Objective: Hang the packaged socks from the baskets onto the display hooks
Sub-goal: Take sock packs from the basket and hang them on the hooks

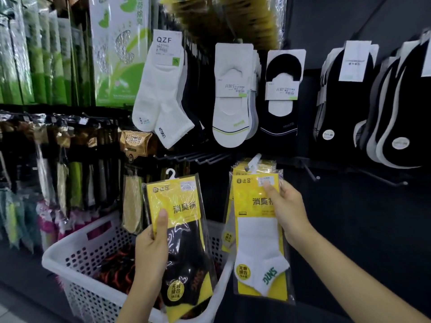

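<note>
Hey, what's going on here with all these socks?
A person is stocking a sock display. The left hand holds a black sock pack above a white basket. The right hand pinches a white sock pack, raised near the empty hooks, with more yellow packs behind it. Whether its hanger is on a hook yet is unclear.

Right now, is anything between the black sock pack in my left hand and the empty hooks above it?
Nothing visible. The hanger of the black sock pack sits just below the bare hooks, open space between; the white sock pack is off to the right.
</note>
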A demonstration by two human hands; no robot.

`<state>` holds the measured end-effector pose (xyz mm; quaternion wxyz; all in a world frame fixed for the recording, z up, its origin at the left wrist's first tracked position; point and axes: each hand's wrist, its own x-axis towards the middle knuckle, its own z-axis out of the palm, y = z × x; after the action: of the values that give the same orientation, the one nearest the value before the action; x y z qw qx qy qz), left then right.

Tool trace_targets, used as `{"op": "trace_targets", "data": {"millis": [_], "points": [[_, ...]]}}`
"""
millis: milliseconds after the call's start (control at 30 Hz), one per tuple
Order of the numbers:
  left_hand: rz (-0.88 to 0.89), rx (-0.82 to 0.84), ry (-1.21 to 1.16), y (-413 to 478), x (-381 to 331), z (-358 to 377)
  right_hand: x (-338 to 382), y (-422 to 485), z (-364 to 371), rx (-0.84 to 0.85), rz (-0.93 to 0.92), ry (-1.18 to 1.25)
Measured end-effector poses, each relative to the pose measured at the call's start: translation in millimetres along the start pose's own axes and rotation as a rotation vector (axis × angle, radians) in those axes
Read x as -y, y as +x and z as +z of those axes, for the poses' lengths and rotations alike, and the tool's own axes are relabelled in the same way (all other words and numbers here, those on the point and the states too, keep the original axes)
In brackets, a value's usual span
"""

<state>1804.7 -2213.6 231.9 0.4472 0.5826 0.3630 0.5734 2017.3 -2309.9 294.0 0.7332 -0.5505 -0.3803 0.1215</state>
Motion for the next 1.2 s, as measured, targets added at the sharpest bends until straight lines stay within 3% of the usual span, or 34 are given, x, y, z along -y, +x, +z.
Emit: {"op": "trace_targets", "data": {"millis": [167, 567, 667, 833, 900, 1067, 1200], "points": [[-0.02, 0.011, -0.023, 3, -1, -1, -16, 24, 18, -0.06, 0.072, -0.101], [-0.002, 0.117, -0.081, -2, 3, 20, -59, 27, -10, -0.395, 0.221, -0.273], [-0.001, 0.174, -0.105, -7, 5, 30, -51, 1, -9, -0.301, 0.139, -0.24], [-0.002, 0.35, -0.166, -16, 8, 56, -28, -44, 9, 0.155, 0.164, -0.085], [0.025, 0.401, -0.18, -22, 6, 65, -24, -54, 12, 0.24, 0.178, -0.015], [0.027, 0.474, -0.313, -30, 2, 82, -18, -53, 1, 0.055, 0.109, 0.047], [0.047, 0.425, -0.287, -30, 4, 85, -15, -35, -3, -0.043, 0.115, -0.033]]}}
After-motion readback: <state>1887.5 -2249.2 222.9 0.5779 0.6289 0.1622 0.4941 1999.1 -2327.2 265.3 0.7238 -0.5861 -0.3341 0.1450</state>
